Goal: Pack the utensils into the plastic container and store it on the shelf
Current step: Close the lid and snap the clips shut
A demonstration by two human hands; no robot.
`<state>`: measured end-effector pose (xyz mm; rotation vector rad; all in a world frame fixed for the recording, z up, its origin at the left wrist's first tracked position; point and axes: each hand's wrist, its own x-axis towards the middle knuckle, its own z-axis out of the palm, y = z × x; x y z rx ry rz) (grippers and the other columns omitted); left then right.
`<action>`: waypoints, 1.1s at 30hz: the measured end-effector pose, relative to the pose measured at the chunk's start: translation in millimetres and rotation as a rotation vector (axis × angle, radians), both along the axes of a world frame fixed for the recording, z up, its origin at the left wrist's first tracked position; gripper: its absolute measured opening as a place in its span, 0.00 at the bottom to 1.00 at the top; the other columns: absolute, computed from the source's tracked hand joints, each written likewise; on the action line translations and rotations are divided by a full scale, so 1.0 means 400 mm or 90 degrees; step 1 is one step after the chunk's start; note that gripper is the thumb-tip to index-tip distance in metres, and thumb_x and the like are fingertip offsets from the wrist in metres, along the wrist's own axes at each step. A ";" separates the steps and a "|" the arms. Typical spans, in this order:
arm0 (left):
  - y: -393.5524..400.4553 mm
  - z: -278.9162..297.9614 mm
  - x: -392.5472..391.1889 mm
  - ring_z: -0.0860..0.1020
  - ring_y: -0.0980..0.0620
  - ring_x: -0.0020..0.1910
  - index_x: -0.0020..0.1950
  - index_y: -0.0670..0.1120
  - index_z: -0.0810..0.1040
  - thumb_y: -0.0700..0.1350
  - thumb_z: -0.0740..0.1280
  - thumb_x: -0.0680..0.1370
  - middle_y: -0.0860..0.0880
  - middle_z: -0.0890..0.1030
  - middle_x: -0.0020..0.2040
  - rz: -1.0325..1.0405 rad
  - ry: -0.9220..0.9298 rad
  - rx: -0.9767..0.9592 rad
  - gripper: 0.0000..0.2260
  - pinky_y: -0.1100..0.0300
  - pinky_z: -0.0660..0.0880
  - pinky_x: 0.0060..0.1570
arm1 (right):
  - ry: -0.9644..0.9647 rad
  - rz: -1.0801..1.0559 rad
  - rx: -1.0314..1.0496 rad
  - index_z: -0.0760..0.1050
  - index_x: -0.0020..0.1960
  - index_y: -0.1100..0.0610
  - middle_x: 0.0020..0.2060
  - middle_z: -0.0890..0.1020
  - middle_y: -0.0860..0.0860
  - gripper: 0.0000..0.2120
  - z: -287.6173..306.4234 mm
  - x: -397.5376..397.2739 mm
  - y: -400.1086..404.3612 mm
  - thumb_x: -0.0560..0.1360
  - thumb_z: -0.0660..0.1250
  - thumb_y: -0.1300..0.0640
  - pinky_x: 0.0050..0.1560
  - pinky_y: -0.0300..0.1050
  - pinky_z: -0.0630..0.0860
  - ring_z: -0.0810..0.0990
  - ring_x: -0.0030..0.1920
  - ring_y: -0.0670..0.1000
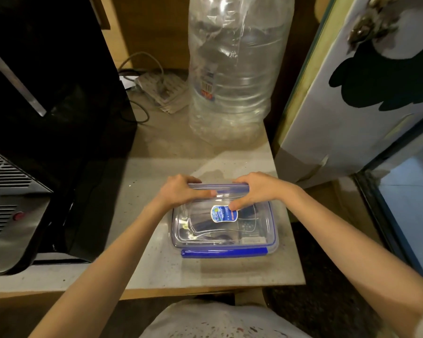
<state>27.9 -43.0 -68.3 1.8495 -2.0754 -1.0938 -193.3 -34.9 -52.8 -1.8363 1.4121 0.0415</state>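
A clear plastic container point(266, 236) with blue trim and a blue front clip rests on a grey shelf board point(144, 264). Its clear lid with an oval blue sticker is on top, and dark utensils show faintly through it. My left hand point(181, 191) grips the far-left edge of the lid, fingers curled over the far rim and thumb lying on top. At the far-right edge my right hand point(257, 190) does the same, its thumb pressing beside the sticker. The far clip is hidden under my fingers.
A large clear water bottle point(232, 76) stands behind the container. A black appliance with a silver vented face point(22, 167) fills the left. A power strip with cables point(161, 89) lies at the back. A white cabinet door point(352, 93) stands at the right.
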 end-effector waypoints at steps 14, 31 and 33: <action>0.025 0.012 -0.008 0.79 0.51 0.44 0.53 0.44 0.82 0.53 0.74 0.68 0.48 0.82 0.47 -0.008 0.099 -0.127 0.19 0.61 0.74 0.44 | -0.061 -0.068 -0.138 0.71 0.59 0.52 0.52 0.73 0.47 0.34 -0.031 -0.005 0.033 0.59 0.78 0.42 0.53 0.47 0.76 0.74 0.52 0.47; 0.029 0.015 -0.011 0.82 0.50 0.52 0.59 0.46 0.80 0.58 0.71 0.70 0.47 0.84 0.55 -0.002 0.042 -0.188 0.22 0.56 0.78 0.54 | -0.117 -0.128 -0.110 0.69 0.57 0.50 0.51 0.80 0.47 0.31 -0.028 -0.006 0.047 0.60 0.78 0.43 0.46 0.43 0.80 0.80 0.47 0.46; 0.031 0.014 -0.009 0.76 0.50 0.63 0.65 0.49 0.75 0.66 0.68 0.65 0.48 0.78 0.65 0.010 0.048 -0.192 0.34 0.55 0.70 0.65 | -0.093 -0.155 -0.141 0.67 0.58 0.50 0.52 0.80 0.48 0.32 -0.026 -0.010 0.050 0.60 0.77 0.41 0.45 0.43 0.79 0.80 0.47 0.46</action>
